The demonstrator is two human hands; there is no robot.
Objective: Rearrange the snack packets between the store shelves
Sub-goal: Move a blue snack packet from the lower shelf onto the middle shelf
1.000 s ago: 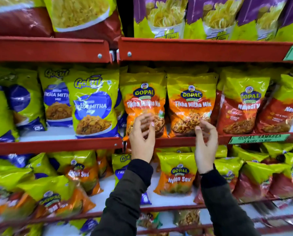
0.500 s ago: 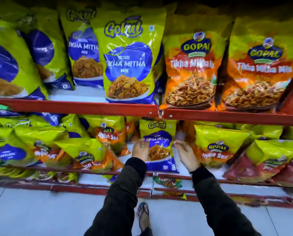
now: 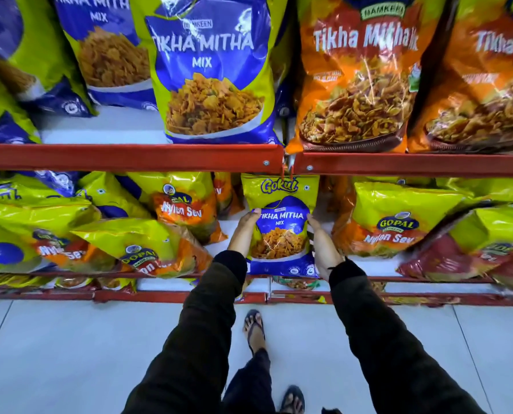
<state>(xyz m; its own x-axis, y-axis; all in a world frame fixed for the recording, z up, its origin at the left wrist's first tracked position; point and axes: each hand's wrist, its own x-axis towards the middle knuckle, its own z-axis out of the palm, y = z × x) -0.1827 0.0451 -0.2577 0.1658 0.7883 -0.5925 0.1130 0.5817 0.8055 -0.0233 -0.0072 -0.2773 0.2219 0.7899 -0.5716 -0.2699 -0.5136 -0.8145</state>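
Note:
A small green and blue Gokul Tikha Mitha Mix packet [image 3: 280,225] stands upright on the lower shelf, just under the red rail. My left hand [image 3: 243,233] presses its left edge and my right hand [image 3: 323,246] presses its right edge, so the packet is gripped between both palms. Larger blue Gokul Tikha Mitha packets [image 3: 210,70] stand on the upper shelf directly above. Orange Gopal Tikha Mitha Mix packets [image 3: 356,76] fill the upper shelf to the right.
Red shelf rails [image 3: 129,156] cross the view above the held packet. Gopal Nylon Sev packets lean on the lower shelf at left [image 3: 183,204] and right [image 3: 395,222]. A lower red rail [image 3: 174,295] runs near the pale tiled floor [image 3: 70,354], where my sandalled feet stand.
The view has dropped from the middle shelf to the lower one. Both hands moved down from the orange Gopal packets and closed on the sides of the small Gokul packet.

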